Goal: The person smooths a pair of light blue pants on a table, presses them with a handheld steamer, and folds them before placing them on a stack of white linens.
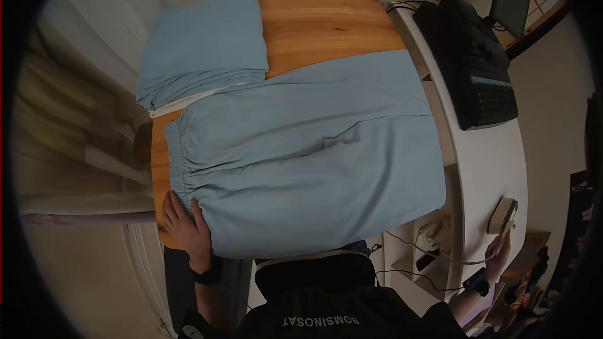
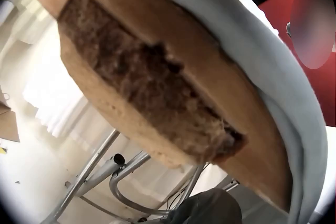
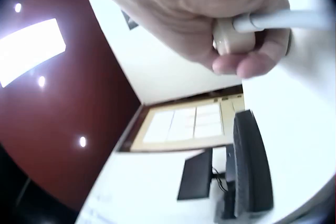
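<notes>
Light blue trousers (image 1: 314, 150) with a gathered elastic waistband (image 1: 176, 157) lie spread across a wooden board (image 1: 326, 22). My left hand (image 1: 187, 229) rests with extended fingers on the near end of the waistband, at the board's left edge. The left wrist view does not show that hand, only the blue cloth (image 2: 273, 71) hanging over the board's edge. On the right, my right hand (image 1: 498, 257) grips the handle of a cream-coloured iron (image 1: 502, 215) at the white desk. In the right wrist view, fingers curl round its pale handle (image 3: 232, 40), from which a white cord (image 3: 294, 20) runs.
A folded blue garment (image 1: 201, 37) lies at the board's far left. A black machine with keys (image 1: 493, 97) and a monitor (image 1: 510, 3) stand on the white desk (image 1: 490, 157). The iron's cord (image 1: 449, 258) crosses open shelves. Curtains (image 1: 94, 107) hang at the left.
</notes>
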Available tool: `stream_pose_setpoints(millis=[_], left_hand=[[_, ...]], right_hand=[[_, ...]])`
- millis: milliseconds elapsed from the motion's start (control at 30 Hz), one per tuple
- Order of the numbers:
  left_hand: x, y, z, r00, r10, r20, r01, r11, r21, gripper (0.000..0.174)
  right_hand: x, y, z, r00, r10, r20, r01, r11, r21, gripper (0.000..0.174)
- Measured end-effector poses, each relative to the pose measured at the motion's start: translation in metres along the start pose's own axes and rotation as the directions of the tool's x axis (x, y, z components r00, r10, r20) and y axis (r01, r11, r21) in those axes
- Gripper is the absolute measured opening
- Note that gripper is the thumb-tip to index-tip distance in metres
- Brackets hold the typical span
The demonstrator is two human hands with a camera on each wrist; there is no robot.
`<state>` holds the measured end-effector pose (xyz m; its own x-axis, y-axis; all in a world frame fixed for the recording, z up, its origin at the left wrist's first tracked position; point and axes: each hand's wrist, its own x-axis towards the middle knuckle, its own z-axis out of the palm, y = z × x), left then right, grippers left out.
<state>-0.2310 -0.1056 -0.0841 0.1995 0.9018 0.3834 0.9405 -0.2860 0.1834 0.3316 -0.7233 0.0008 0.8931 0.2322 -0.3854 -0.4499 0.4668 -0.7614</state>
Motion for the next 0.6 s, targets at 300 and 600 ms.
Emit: stream_pose_setpoints(millis=[300, 600], left_hand=[[-0.003, -0.006, -0.005, 0.982, -0.164, -0.091, 0.101, 0.871, -0.481, 0.036], [-0.005, -0.008, -0.007, 0.985, -0.161, -0.067, 0.117, 0.897, -0.425, 0.036]], right_hand=[[-0.085, 0.201, 0.321, 0.955, -0.296, 0.000, 0.258, 0.831, -0.493, 0.026], [-0.200, 0.387, 0.483, 0.325, 0.790, 0.519, -0.137, 0.583, -0.801, 0.029]])
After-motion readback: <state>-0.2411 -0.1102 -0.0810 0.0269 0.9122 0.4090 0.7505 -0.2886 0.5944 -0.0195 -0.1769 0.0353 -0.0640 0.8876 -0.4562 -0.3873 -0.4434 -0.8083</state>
